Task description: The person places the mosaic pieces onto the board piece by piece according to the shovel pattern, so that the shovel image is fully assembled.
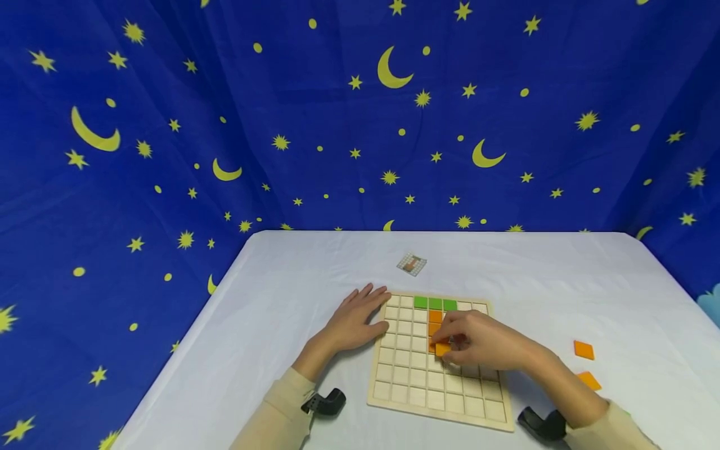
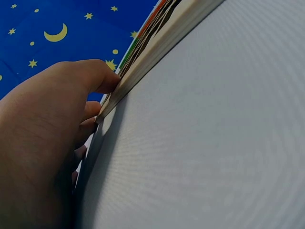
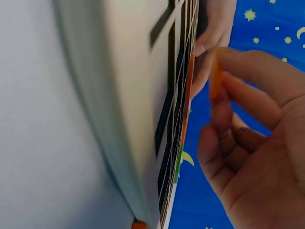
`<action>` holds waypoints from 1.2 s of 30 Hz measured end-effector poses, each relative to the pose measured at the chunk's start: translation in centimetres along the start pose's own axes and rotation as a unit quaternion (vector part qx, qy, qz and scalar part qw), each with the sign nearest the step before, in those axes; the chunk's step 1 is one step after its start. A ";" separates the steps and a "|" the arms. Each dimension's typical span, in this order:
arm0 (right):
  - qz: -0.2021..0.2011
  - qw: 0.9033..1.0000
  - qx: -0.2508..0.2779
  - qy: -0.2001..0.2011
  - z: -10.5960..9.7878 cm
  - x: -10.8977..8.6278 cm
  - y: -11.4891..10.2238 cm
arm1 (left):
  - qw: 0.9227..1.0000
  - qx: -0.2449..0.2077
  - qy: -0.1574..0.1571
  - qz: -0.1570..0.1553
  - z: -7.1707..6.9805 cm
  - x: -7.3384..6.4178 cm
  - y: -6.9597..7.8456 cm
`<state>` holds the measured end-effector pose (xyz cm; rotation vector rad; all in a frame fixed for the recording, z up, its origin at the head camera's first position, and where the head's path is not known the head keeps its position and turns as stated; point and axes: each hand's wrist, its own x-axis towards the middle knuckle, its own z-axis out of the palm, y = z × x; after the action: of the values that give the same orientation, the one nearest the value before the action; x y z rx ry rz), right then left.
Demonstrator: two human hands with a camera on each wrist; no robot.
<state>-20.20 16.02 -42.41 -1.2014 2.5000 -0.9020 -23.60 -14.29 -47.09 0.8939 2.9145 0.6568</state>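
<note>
A wooden grid board (image 1: 416, 379) lies on the white table. Three green tiles (image 1: 435, 304) fill part of its far row, with a column of orange tiles (image 1: 435, 317) running nearer from the middle one. My right hand (image 1: 480, 337) pinches an orange square tile (image 1: 442, 349) just over the grid. In the right wrist view that tile (image 3: 216, 78) is seen edge-on between thumb and fingers, apart from the board. My left hand (image 1: 351, 320) rests at the board's left edge, its fingers extended; the left wrist view shows the thumb touching the board's side (image 2: 143, 64).
Two loose orange tiles, one farther (image 1: 584, 350) and one nearer (image 1: 589, 380), lie on the table right of the board. A small card with a printed grid pattern (image 1: 412, 264) lies beyond the board. A blue curtain (image 1: 337, 125) with moons and stars stands behind the table.
</note>
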 end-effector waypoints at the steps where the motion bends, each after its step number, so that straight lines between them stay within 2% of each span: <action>1: -0.002 1.000 -0.003 -0.004 0.1 0.0 0.0 | 1.000 -0.002 -0.001 0.000 0.0 0.0 0.0; 12: -0.024 0.999 -0.038 -0.008 0.9 0.3 -0.4 | 1.000 0.008 -0.002 -0.003 -0.2 0.2 0.1; 19: -0.019 0.999 -0.034 -0.007 1.5 0.2 -0.5 | 1.000 0.010 0.001 -0.005 -0.1 0.2 0.1; 36: -0.044 0.997 -0.056 0.023 2.5 0.1 0.0 | 1.000 0.019 -0.002 -0.013 0.1 0.1 0.1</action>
<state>-19.18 14.88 -44.35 -1.3500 2.5815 -0.8287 -23.60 -14.11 -47.15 0.8589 2.9388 0.6004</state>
